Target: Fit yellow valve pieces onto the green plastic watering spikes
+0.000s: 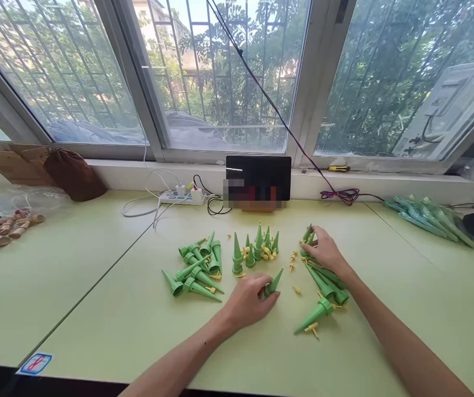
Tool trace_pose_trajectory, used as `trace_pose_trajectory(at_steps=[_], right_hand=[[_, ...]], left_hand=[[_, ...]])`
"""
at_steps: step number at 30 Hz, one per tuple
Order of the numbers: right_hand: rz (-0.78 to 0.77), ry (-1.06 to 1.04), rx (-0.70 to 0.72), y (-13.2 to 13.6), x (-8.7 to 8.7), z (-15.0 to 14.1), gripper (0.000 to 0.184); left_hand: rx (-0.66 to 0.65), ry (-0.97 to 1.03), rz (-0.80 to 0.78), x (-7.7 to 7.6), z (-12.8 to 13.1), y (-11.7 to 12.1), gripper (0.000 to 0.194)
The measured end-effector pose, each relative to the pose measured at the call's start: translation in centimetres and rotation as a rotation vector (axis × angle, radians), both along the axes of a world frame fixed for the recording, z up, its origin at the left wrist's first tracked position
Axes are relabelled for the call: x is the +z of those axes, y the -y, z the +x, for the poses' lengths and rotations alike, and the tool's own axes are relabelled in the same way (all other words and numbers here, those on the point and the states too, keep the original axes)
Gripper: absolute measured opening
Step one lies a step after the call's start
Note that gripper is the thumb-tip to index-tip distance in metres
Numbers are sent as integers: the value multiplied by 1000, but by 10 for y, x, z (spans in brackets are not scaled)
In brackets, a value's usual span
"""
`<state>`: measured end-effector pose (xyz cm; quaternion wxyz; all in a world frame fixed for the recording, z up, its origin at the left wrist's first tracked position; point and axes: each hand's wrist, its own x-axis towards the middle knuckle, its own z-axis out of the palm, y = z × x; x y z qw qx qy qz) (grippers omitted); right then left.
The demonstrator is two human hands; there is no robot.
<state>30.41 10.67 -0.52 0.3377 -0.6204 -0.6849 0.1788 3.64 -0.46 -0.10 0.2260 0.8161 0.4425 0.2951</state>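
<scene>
My left hand (253,300) is closed round the base of a green plastic watering spike (276,280), its tip leaning up and to the right. Farther right, my right hand (323,249) has its fingers closed on another green spike (307,234); a second one beside it is partly hidden by the fingers. Several spikes (258,242) stand upright ahead of my left hand, with small yellow valve pieces (266,252) among them. A heap of spikes (199,264) lies to the left. More loose spikes (323,284) lie below my right hand, with yellow pieces near them.
A dark tablet (258,177) stands at the back by the window. Left of it are a power strip (182,197) and cables. Wooden pieces (5,234) lie at the far left, bagged green items (429,219) at the right. A yellow cutter (339,169) rests on the sill.
</scene>
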Motion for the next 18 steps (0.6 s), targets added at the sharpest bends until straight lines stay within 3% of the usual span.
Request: trace_pose_trajectory(at_steps=[6, 18], right_hand=[[-17, -70, 182, -6, 5, -20, 35], [46, -25, 377, -8, 13, -46, 28]], left_hand=[[-9, 4, 5, -1, 0, -1, 36], [-4, -5, 19, -3, 0, 1, 32]])
